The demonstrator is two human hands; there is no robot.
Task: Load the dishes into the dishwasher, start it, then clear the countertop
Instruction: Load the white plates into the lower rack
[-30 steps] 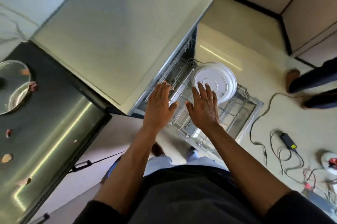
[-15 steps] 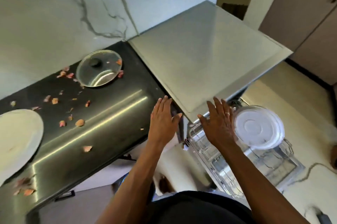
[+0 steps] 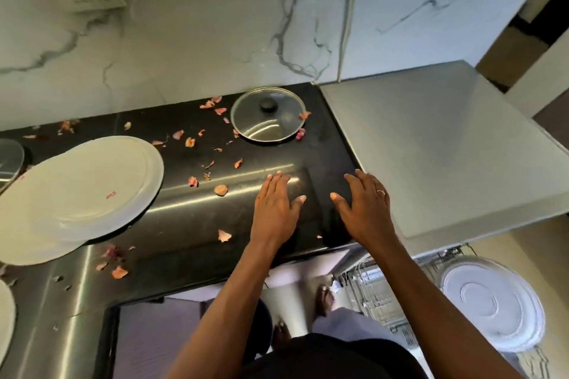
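One white dish (image 3: pixel 492 304) already sits in the pulled-out dishwasher rack (image 3: pixel 377 292) at 4 o'clock of the view, below the dishwasher top (image 3: pixel 446 147).

Not yet loaded, all on the black countertop (image 3: pixel 191 224):
- two white plates (image 3: pixel 83 190), stacked off-centre, at 9 o'clock
- a glass lid (image 3: pixel 268 115) w/ black knob, at 12
- part of another plate (image 3: pixel 4 317) at 8
- the rim of a second lid (image 3: pixel 9 160) at 9, cut by the frame edge

Petal-like scraps (image 3: pixel 221 190) are scattered btwn the plates and the lid, a few touching the lid's rim.

L hand (image 3: pixel 274 206) and R hand (image 3: pixel 366 209) are near centre. Both are flat, fingers straight & spread, holding nothing. They're over the counter's right end, R hand just beside the dishwasher top's corner. Touching the surface or hovering, can't tell.

Judgement: loading has barely begun, and the next pick is prob. the lid (nearest, 12 o'clock of the hands) or the plate stack.

What could go wrong:
- The offset stack could slide apart if grabbed by the top plate only. Glazed plates are slick, so the lower one may drop or knock the lid at 9.
- The glass lid lifted by its rim, not the knob, could slip; it's breakable.
- Scraps stuck to the lid or plates could ride into the rack and clog the machine.
- The rack juts out at 4–5 o'clock by the person's legs, so turning w/ full hands risks a bump and rattling the dish inside.
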